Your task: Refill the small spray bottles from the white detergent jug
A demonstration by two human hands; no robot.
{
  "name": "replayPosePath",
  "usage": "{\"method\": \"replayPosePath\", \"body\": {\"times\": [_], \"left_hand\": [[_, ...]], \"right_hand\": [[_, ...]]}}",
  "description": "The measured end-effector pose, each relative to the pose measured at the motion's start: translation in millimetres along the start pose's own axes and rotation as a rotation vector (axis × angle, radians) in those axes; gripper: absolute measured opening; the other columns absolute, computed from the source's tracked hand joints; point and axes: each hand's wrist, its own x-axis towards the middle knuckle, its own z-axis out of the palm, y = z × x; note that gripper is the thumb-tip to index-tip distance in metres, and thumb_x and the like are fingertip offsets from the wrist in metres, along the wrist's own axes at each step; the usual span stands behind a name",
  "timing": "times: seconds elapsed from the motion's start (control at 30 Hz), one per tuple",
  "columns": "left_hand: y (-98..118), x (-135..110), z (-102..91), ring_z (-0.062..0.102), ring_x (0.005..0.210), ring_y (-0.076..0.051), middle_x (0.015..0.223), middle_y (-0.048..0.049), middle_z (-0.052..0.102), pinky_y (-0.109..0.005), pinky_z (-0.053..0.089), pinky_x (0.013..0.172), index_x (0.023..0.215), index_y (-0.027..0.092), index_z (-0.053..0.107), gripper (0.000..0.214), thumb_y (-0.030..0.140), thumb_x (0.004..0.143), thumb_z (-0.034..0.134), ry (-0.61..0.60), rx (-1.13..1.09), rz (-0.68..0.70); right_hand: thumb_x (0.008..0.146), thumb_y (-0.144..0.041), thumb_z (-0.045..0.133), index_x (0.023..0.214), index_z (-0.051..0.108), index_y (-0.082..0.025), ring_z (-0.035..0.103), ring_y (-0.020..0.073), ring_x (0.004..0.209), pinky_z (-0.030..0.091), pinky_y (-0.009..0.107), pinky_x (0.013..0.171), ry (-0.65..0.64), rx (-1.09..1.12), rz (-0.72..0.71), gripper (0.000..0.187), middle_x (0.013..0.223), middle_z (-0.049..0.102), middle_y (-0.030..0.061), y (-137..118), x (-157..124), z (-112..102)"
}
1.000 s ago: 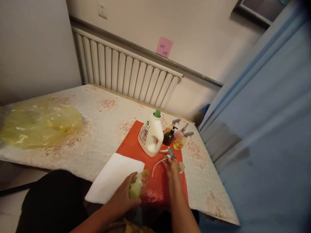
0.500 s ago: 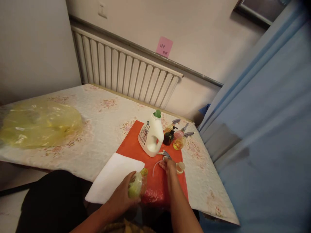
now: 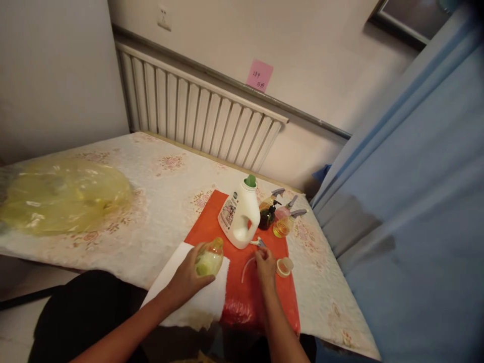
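Observation:
My left hand (image 3: 191, 272) is wrapped round a clear yellow-green bottle (image 3: 209, 259), tilted above the white cloth (image 3: 181, 307). The bottle's neck has no sprayer on it, and some liquid shows inside. In my right hand (image 3: 265, 264) is a spray trigger head (image 3: 259, 243), its thin tube hanging in a curve to the left. It is just above the red mat (image 3: 242, 297). Behind the hands stands a large white jug (image 3: 242, 217) with a green piece in its mouth. A small round cap or cup (image 3: 284, 266) lies right of my right hand.
Several bottles stand right of the jug: a dark pump bottle (image 3: 266, 217), a yellow spray bottle (image 3: 282, 228) and a pink one. A yellow plastic bag (image 3: 68, 196) lies at left on the flowered tablecloth (image 3: 162, 201). A blue curtain (image 3: 397, 201) hangs at right.
My left hand has lifted the yellow-green bottle up and to the left, over the white cloth. My right hand keeps the spray head in nearly the same place.

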Motion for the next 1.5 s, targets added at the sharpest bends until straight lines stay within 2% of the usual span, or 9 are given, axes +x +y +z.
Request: {"method": "replayPosePath", "body": {"times": [0.1, 0.2, 0.37, 0.5, 0.67, 0.8, 1.1, 1.33, 1.5], "left_hand": [[-10, 20, -9.1, 0.042, 0.137, -0.033, 0.141, -0.0128, 0.044, -0.05, 0.032, 0.118, 0.137, 0.021, 0.042, 0.077, 0.035, 0.067, 0.073, 0.103, 0.064, 0.122], [-18, 39, -14.8, 0.044, 0.134, -0.032, 0.138, -0.0121, 0.045, -0.049, 0.035, 0.116, 0.139, 0.021, 0.042, 0.078, 0.036, 0.069, 0.072, 0.109, 0.072, 0.149], [-24, 69, -21.5, 0.046, 0.132, -0.034, 0.136, -0.0137, 0.05, -0.049, 0.037, 0.114, 0.138, 0.018, 0.044, 0.08, 0.04, 0.067, 0.076, 0.043, 0.057, 0.152], [-32, 90, -29.2, 0.046, 0.134, -0.033, 0.141, -0.0143, 0.047, -0.049, 0.036, 0.116, 0.138, 0.017, 0.044, 0.079, 0.037, 0.068, 0.075, 0.044, 0.063, 0.135], [-49, 109, -38.8, 0.046, 0.135, -0.033, 0.143, -0.0134, 0.049, -0.049, 0.037, 0.116, 0.14, 0.02, 0.041, 0.081, 0.034, 0.068, 0.075, 0.051, -0.053, 0.117], [-59, 118, -35.7, 0.048, 0.134, -0.032, 0.142, -0.0147, 0.051, -0.048, 0.039, 0.114, 0.14, 0.018, 0.039, 0.077, 0.032, 0.071, 0.071, 0.016, -0.13, 0.112], [-70, 125, -23.4, 0.051, 0.131, -0.032, 0.138, -0.0136, 0.055, -0.046, 0.039, 0.113, 0.135, 0.018, 0.044, 0.075, 0.018, 0.063, 0.068, -0.108, -0.012, 0.095], [-79, 119, -25.8, 0.052, 0.129, -0.031, 0.139, -0.0123, 0.054, -0.044, 0.042, 0.111, 0.137, 0.019, 0.045, 0.077, 0.016, 0.063, 0.065, -0.131, 0.008, 0.143], [-84, 119, -25.5, 0.053, 0.128, -0.031, 0.139, -0.0111, 0.055, -0.045, 0.042, 0.111, 0.137, 0.02, 0.046, 0.078, 0.015, 0.062, 0.067, -0.132, -0.037, 0.167]], "right_hand": [[0.065, -0.03, 0.075, 0.105, 0.067, -0.019, 0.067, 0.0201, 0.083, 0.05, 0.029, 0.075, 0.079, -0.016, -0.103, 0.042, 0.089, 0.073, 0.0018, -24, 8, 7], [0.061, -0.034, 0.078, 0.113, 0.065, -0.019, 0.067, 0.0207, 0.09, 0.052, 0.03, 0.077, 0.049, -0.012, -0.176, 0.056, 0.103, 0.073, 0.0058, -48, 25, 22], [0.061, -0.039, 0.078, 0.098, 0.07, -0.02, 0.068, 0.0203, 0.079, 0.052, 0.028, 0.067, -0.066, -0.034, -0.21, 0.042, 0.089, 0.075, 0.0028, -67, 47, 51], [0.059, -0.04, 0.079, 0.079, 0.071, -0.019, 0.061, 0.0175, 0.064, 0.047, 0.026, 0.057, -0.088, -0.086, -0.195, 0.031, 0.068, 0.07, -0.0008, -63, 52, 62], [0.061, -0.045, 0.076, 0.068, 0.065, -0.019, 0.053, 0.015, 0.051, 0.041, 0.026, 0.05, -0.074, -0.132, -0.167, 0.029, 0.053, 0.062, -0.0025, -52, 54, 71], [0.064, -0.046, 0.075, 0.061, 0.06, -0.021, 0.051, 0.0148, 0.049, 0.038, 0.027, 0.05, -0.05, -0.164, -0.18, 0.029, 0.049, 0.059, -0.0029, -46, 54, 75], [0.071, -0.048, 0.069, 0.062, 0.057, -0.022, 0.051, 0.0158, 0.05, 0.04, 0.028, 0.053, -0.054, -0.2, -0.226, 0.029, 0.049, 0.057, -0.0034, -48, 53, 80], [0.071, -0.048, 0.073, 0.067, 0.058, -0.021, 0.049, 0.0139, 0.046, 0.038, 0.026, 0.05, -0.019, -0.252, -0.277, 0.031, 0.047, 0.056, -0.0058, -66, 66, 100], [0.068, -0.051, 0.075, 0.068, 0.059, -0.02, 0.05, 0.0137, 0.045, 0.038, 0.026, 0.049, -0.02, -0.276, -0.345, 0.035, 0.047, 0.057, -0.006, -91, 80, 109]]}}
